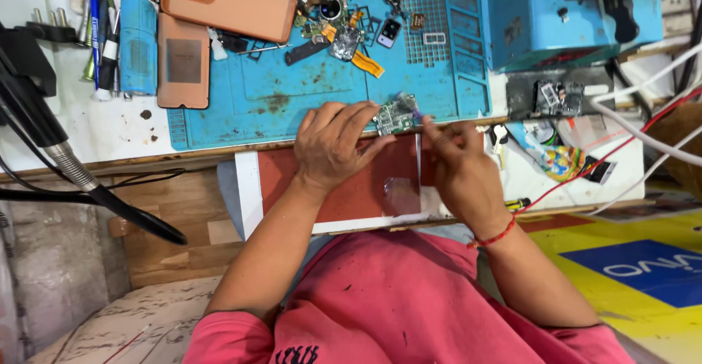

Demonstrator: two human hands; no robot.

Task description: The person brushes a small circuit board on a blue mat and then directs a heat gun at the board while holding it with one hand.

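The left hand (335,144) lies palm down with its fingers curled, their tips pinching the near edge of a small green circuit board (396,115). The board sits at the front edge of the blue work mat (292,93), just above a reddish-brown panel (351,181) with a pale border. The right hand (461,163) is loosely closed, thumb and forefinger drawn together at the board's right side; they seem to grip a thin tool with a purplish tip, though it is too small to be sure. A red thread bracelet (491,237) circles that wrist.

The mat is rubbery and stained, ribbed with small compartments along its right side. Scattered on it are metal shields, orange flex ribbons (365,62) and loose phone parts. An orange phone case (230,2) with rounded corners lies at the top, and a blue cylinder (138,42) stands left of it. A blue boxy machine (563,13) sits at the right.
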